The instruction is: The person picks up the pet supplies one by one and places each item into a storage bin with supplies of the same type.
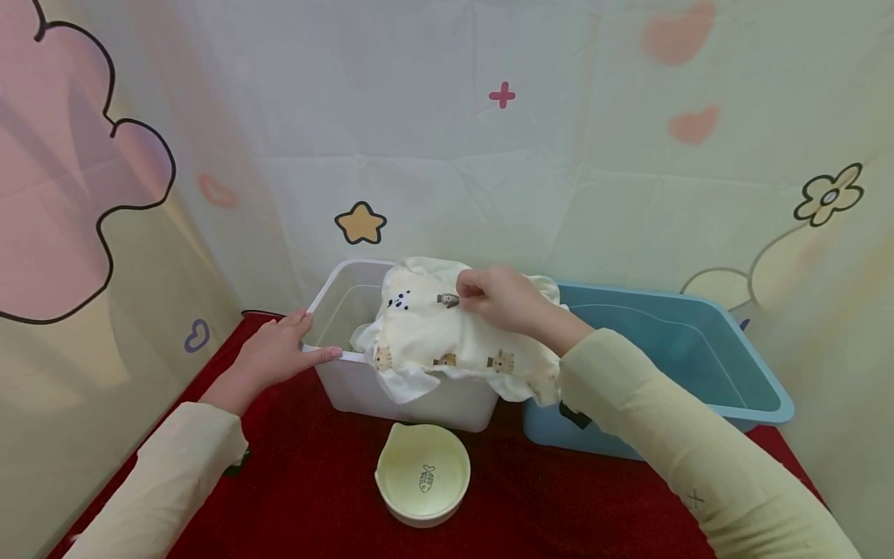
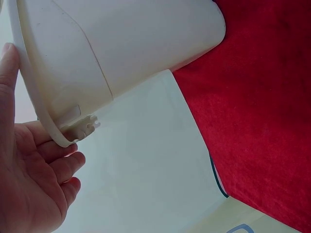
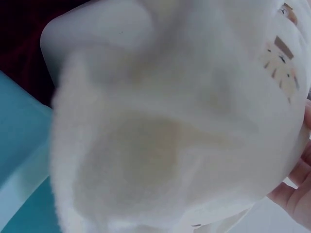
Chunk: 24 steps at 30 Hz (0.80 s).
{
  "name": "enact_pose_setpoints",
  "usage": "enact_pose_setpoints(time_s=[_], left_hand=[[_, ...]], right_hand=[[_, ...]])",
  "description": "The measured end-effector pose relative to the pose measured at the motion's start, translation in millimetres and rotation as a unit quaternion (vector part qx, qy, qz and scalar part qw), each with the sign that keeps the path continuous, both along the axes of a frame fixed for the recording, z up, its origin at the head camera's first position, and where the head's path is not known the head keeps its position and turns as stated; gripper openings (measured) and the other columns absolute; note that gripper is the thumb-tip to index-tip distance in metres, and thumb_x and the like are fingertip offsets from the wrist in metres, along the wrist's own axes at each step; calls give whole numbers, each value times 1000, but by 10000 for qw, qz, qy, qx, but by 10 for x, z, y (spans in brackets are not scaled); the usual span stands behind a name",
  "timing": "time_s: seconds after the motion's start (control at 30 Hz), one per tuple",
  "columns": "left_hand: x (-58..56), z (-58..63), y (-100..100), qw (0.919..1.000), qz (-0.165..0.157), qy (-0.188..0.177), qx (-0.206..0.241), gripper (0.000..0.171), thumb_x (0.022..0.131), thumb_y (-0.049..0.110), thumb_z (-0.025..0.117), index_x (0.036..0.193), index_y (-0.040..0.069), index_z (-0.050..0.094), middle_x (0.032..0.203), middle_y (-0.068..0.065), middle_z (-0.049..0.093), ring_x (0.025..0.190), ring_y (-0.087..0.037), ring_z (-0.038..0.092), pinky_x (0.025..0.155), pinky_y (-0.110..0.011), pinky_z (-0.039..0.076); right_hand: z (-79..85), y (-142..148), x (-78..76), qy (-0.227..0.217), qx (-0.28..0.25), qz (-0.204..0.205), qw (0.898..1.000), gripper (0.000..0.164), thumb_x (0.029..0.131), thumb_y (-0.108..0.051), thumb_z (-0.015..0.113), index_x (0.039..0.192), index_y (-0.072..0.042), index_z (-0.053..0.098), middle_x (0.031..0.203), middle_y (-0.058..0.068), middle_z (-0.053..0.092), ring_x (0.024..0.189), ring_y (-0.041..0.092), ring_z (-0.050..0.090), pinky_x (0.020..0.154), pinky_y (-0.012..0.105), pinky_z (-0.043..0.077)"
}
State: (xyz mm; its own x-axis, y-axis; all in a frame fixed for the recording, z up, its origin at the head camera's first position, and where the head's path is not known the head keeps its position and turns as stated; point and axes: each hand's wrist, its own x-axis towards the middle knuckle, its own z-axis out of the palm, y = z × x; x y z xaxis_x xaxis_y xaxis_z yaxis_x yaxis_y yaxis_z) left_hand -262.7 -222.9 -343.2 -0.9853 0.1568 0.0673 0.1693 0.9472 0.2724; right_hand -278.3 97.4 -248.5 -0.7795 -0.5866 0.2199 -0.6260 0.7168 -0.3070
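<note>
A cream cloth with animal-face prints (image 1: 433,334) drapes over the right part of a white plastic bin (image 1: 412,400), its ruffled edge hanging down the front. My right hand (image 1: 499,299) pinches the cloth near its middle. In the right wrist view the cloth (image 3: 160,145) fills most of the picture, and the curled fingers (image 3: 297,194) show at the right edge. My left hand (image 1: 275,353) holds the bin's left corner by the rim. Seen from the left wrist, that hand (image 2: 34,170) has its thumb and fingers about the rim (image 2: 31,92).
To the right, a blue bin (image 1: 670,341) stands beside the white one. A pale yellow bowl with a fish drawing (image 1: 419,466) sits in front of the white bin. Red cloth (image 1: 300,497) covers the table, and a printed curtain (image 1: 419,155) hangs behind.
</note>
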Motion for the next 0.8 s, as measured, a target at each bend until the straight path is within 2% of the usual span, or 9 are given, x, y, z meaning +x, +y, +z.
enact_pose_setpoints(time_s=[0.23, 0.8], left_hand=[[4, -3, -12, 9998, -25, -29, -208, 96, 73, 73, 41, 137, 2, 28, 140, -25, 28, 121, -45, 32, 92, -61, 32], [5, -1, -4, 9999, -40, -32, -97, 97, 72, 74, 40, 138, 4, 28, 139, -24, 29, 119, -43, 35, 90, -60, 35]], right_hand=[[11, -16, -40, -128, -19, -5, 9999, 12, 85, -9, 57, 74, -12, 52, 65, 0, 45, 66, 16, 44, 59, 24, 33], [50, -55, -118, -68, 81, 23, 9999, 12, 84, -10, 57, 74, -12, 51, 64, -1, 43, 66, 16, 43, 59, 24, 32]])
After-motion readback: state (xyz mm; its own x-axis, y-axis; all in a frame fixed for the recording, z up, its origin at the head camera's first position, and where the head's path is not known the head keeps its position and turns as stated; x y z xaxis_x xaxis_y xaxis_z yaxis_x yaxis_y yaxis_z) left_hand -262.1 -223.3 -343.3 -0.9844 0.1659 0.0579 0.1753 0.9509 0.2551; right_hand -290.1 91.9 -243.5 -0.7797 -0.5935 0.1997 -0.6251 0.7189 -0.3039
